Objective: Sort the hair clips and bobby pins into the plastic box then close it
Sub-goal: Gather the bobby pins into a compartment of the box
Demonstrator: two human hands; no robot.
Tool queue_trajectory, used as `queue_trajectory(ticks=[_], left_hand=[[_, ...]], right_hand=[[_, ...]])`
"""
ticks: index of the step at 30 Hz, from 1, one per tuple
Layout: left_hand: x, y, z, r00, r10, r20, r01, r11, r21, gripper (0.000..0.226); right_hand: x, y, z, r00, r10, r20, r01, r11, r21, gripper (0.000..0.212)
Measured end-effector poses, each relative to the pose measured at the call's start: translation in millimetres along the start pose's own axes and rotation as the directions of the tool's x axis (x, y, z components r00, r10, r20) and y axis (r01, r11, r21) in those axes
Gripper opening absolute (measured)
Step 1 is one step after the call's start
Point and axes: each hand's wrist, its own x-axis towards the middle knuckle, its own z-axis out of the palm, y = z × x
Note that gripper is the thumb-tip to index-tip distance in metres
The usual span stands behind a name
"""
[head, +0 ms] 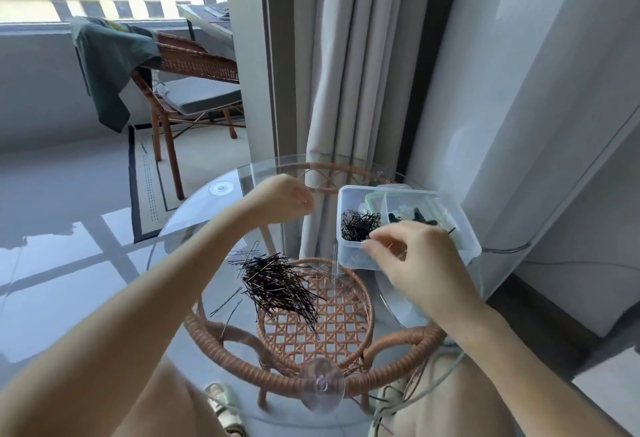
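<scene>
A pile of dark bobby pins [277, 284] lies on the round glass table [194, 228], with a few loose pins beside it. A clear plastic box [349, 256] stands at the table's right; its left compartment holds bobby pins [358, 225], its right one black hair clips [412, 218]. My right hand [415, 263] hovers over the box's near edge with thumb and forefinger pinched; whether a pin sits between them is hard to see. My left hand [280, 199] is raised above the table, left of the box, fingers curled shut, and any contents are hidden.
The box's lid with a green seal [372, 196] leans behind or inside the box. A rattan frame and woven shelf [332, 319] show through the glass. Curtains [346, 73] hang right behind the table. A rattan chair [187, 69] stands farther back on the left.
</scene>
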Motion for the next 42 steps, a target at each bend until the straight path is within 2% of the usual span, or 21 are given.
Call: queue_trajectory(ticks=[2, 4, 6, 10, 13, 16, 18, 22, 28, 36, 42], left_hand=[[-20, -36, 7, 0.985, -0.052, 0.162, 0.016, 0.977, 0.212, 0.042], [-37, -65, 18, 0.953, -0.143, 0.268, 0.053, 0.948, 0.314, 0.077], [-49, -82, 28, 0.951, -0.143, 0.274, 0.043, 0.939, 0.342, 0.113], [-65, -92, 34, 0.958, -0.032, 0.285, -0.075, 0.931, 0.356, 0.122], [-72, -87, 34, 0.953, 0.025, 0.302, -0.158, 0.893, 0.422, 0.115], [-71, -84, 35, 0.970, 0.042, 0.238, -0.134, 0.914, 0.383, 0.075], [-69, -81, 36, 0.984, 0.046, 0.174, -0.106, 0.930, 0.352, 0.059], [-68, -80, 35, 0.992, 0.029, 0.123, -0.070, 0.936, 0.345, 0.047], [-70, -84, 31, 0.996, 0.016, 0.087, -0.045, 0.939, 0.341, 0.023], [-71, -85, 24, 1.000, 0.002, 0.020, -0.007, 0.961, 0.278, 0.013], [-68, -84, 20, 0.997, -0.017, -0.076, 0.034, 0.975, 0.218, 0.010]], right_hand=[[-15, -11, 21, 0.952, 0.099, 0.291, -0.091, 0.995, -0.041, 0.044], [-25, -14, 49, 0.871, 0.188, 0.454, -0.104, 0.973, -0.204, 0.061], [-28, -13, 74, 0.845, 0.243, 0.477, -0.089, 0.942, -0.323, 0.071], [-9, -15, 103, 0.860, 0.213, 0.463, -0.049, 0.939, -0.341, 0.087], [6, -21, 113, 0.857, 0.163, 0.489, -0.012, 0.955, -0.296, 0.077], [12, -22, 116, 0.866, 0.130, 0.483, -0.011, 0.970, -0.241, 0.061], [12, -21, 116, 0.878, 0.092, 0.469, 0.010, 0.978, -0.210, 0.047], [7, -19, 114, 0.902, 0.052, 0.429, 0.020, 0.987, -0.160, 0.027], [-4, -12, 101, 0.938, 0.055, 0.342, -0.039, 0.998, -0.056, 0.019], [-1, -21, 62, 0.960, 0.112, 0.258, -0.122, 0.992, 0.024, 0.017], [23, -22, 28, 0.982, 0.163, 0.090, -0.169, 0.984, 0.056, 0.011]])
